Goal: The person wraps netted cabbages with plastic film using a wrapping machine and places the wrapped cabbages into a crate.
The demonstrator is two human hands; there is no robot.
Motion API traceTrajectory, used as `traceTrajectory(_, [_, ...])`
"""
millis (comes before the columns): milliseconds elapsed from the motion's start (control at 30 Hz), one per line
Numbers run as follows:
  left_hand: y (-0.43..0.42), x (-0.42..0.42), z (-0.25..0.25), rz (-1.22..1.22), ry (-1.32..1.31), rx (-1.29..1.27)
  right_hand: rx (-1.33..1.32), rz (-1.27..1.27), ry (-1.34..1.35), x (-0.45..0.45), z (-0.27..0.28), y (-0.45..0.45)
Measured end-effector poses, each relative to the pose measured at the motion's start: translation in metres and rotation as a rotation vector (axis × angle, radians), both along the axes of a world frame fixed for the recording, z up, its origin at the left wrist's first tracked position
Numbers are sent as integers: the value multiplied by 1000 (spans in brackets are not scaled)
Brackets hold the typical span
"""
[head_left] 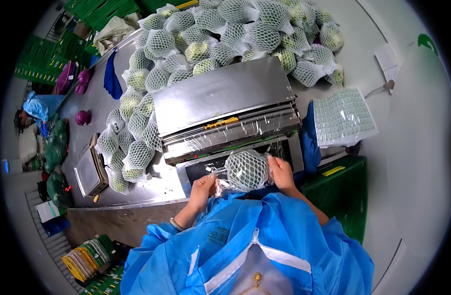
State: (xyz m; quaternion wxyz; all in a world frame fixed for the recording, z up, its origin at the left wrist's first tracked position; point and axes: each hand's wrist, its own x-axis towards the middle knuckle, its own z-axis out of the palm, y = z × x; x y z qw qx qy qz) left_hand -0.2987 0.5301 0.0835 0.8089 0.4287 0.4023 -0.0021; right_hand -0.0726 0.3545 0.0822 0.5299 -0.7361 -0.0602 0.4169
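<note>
In front of my body is a round, pale green vegetable in a white foam net (246, 170), which looks like a cabbage. Clear plastic film lies around it and bunches at both sides. My left hand (202, 191) pinches the gathered film on the left. On the other side, my right hand (281, 173) has its fingers closed on the film close to the vegetable. Just beyond my hands stands a metal film-wrapping machine (225, 98), with a strip of film along its front and a dark plate (198, 173) below, partly hidden by my hands.
Several net-covered vegetables (225, 29) are heaped behind and left of the machine on a metal table (95, 118). A scale (90, 172) stands at the left. At the right are a sheet of labels (344, 117) and a green crate (338, 196). Another person in blue (41, 104) is far left.
</note>
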Motion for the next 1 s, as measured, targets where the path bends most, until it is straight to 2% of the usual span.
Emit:
traceTrajectory(33, [-2,-9,-11,95,-17,-16,-23,-7,18,0,-5,-5])
traceTrajectory(67, [-6,5,9,193,102,27,-40,-25,-94,-2,-16,-12])
traceTrajectory(167, [0,-7,-28,238,219,189,-208,-1,-488,9,-34,-27])
traceTrajectory(200, [1,-18,-76,115,274,666,-310,99,-673,7,-41,-28])
traceTrajectory(233, [2,-13,-74,-53,335,1019,-410,204,-860,5,-50,-28])
traceTrajectory(300, [1,12,-61,-403,441,1713,-261,214,-1031,0,-57,-12])
traceTrajectory(367, [-7,37,-71,-424,273,1725,-214,252,-1149,-12,-71,5])
traceTrajectory(400, [-8,40,-88,-451,34,1643,-182,241,-1089,-15,-62,14])
traceTrajectory(433, [-13,46,-91,-423,63,1523,-149,227,-1032,-18,-52,19])
traceTrajectory(467, [-11,43,-92,-481,-24,1450,-4,128,-813,-24,-64,14])
traceTrajectory(500, [-13,40,-95,-537,-116,1374,476,42,-309,-30,-52,9])
traceTrajectory(567, [-45,2,-153,-262,-298,850,494,35,106,-53,-30,9])
traceTrajectory(600, [-36,14,-96,-351,-418,982,471,165,241,-50,2,2])
traceTrajectory(633, [-27,27,-37,-423,-548,1109,390,155,306,-54,40,0])
traceTrajectory(667, [-29,40,0,-392,-674,1188,332,218,191,-61,44,-9])
traceTrajectory(700, [-33,51,14,-350,-807,1261,265,280,71,-64,49,-19])
traceTrajectory(767, [-47,54,43,-296,-544,1139,612,229,-373,-70,72,-19])
traceTrajectory(833, [-55,69,54,-397,-377,771,701,231,-487,-66,86,-22])
traceTrajectory(867, [-63,75,53,-477,-405,634,703,236,-562,-63,88,-28])
traceTrajectory(1000, [-104,96,67,-608,-439,294,545,245,-1086,-47,113,-62])
